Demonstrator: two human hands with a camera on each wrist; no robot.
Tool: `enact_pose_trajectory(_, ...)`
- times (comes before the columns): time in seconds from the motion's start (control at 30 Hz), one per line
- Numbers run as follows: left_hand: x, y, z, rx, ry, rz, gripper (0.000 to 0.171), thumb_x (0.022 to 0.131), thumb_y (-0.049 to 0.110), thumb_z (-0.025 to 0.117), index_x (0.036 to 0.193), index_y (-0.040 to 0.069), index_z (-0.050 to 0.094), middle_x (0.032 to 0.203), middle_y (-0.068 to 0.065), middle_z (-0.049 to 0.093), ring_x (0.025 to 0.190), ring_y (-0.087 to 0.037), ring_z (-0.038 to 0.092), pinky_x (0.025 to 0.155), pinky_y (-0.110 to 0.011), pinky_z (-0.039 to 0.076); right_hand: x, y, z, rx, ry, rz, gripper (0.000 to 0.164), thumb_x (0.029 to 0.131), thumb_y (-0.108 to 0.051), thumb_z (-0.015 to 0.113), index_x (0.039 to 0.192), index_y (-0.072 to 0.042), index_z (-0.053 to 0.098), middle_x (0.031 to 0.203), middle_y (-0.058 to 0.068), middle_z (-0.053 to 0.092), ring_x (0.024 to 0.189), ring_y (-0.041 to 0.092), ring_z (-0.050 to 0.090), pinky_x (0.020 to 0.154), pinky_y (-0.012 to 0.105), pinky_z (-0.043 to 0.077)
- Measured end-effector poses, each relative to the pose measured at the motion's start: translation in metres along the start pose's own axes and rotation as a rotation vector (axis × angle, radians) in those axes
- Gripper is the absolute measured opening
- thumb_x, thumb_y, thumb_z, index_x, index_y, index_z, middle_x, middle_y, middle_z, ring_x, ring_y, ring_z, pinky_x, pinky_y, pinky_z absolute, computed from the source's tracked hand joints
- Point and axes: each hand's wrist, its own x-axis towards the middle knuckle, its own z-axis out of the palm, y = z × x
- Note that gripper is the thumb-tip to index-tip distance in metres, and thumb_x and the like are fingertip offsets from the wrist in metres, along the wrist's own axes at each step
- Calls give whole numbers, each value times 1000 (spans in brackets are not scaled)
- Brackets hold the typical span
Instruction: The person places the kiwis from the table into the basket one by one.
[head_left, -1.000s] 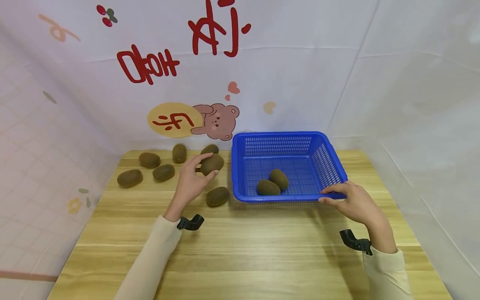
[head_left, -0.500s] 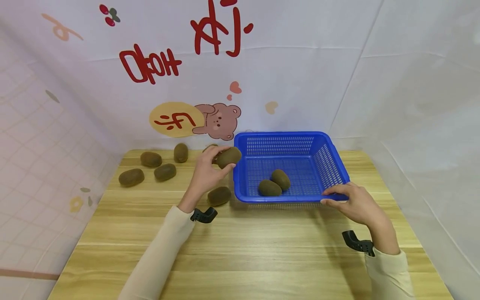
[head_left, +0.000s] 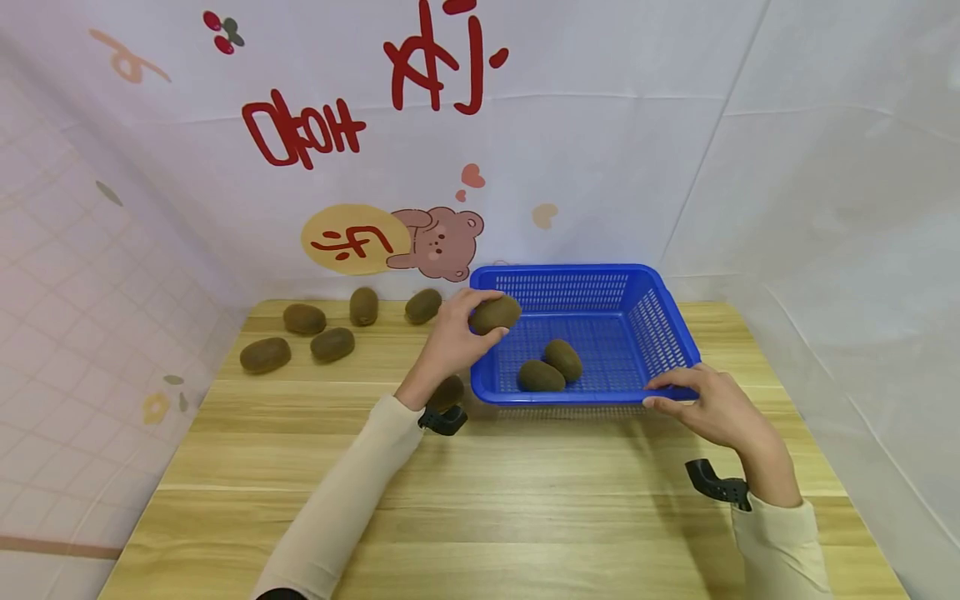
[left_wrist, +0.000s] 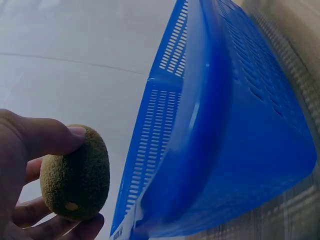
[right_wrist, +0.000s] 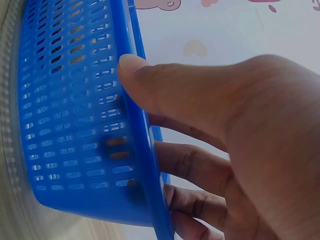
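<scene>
My left hand (head_left: 459, 335) pinches a brown kiwifruit (head_left: 498, 314) between thumb and fingers, over the left side of the blue plastic basket (head_left: 570, 397). In the left wrist view that kiwifruit (left_wrist: 76, 175) appears beside the basket's rim (left_wrist: 200, 115), its fuzzy skin facing the camera. Two kiwifruits (head_left: 542, 376) lie touching inside the basket near its front wall. My right hand (head_left: 712, 404) grips the basket's front right corner; in the right wrist view the thumb (right_wrist: 170, 85) is outside the rim and the other fingers reach inside.
Several loose kiwifruits (head_left: 333, 344) lie on the wooden table (head_left: 525, 500) to the left of the basket. One kiwifruit (head_left: 447, 392) is partly hidden behind my left wrist. A white printed cloth (head_left: 600, 167) hangs behind and along both sides.
My left hand has carried the kiwifruit to the right, from above the table to over the basket's left side. The right hand has stayed on the basket's corner.
</scene>
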Motion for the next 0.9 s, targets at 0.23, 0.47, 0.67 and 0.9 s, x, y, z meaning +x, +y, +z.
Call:
enact_pose_trajectory(0.23,8,2,11,54,-36,-21,51,91,20,78,139,13,63,127,-11,61,109,-26,61,90,-40,56,1,0,0,-2,-12,-23,19,91,-34,78,106,-22,79,107,13,74,101,36,65,79,49,51)
enact_pose_trajectory(0.47,4,1,13,38,-30,-49,51,96,30,73,142,13,59,132,-9,58,112,-25,59,98,-43,54,1,1,0,-23,12,-56,15,90,-28,80,104,-22,79,102,6,76,97,30,65,78,42,47)
enact_pose_trajectory(0.67,-5,-5,3,16,-21,-85,54,96,36,72,143,13,57,128,-12,58,109,-30,59,95,-47,54,1,1,0,-31,11,-74,15,91,-27,79,105,-23,78,101,2,77,96,27,62,78,39,43)
enact_pose_trajectory(0.9,-12,-14,-8,19,-3,-89,61,94,41,73,145,13,55,140,-14,56,125,-34,56,101,-47,54,1,2,0,-22,21,-82,14,90,-27,79,104,-24,78,100,1,77,95,27,62,77,38,43)
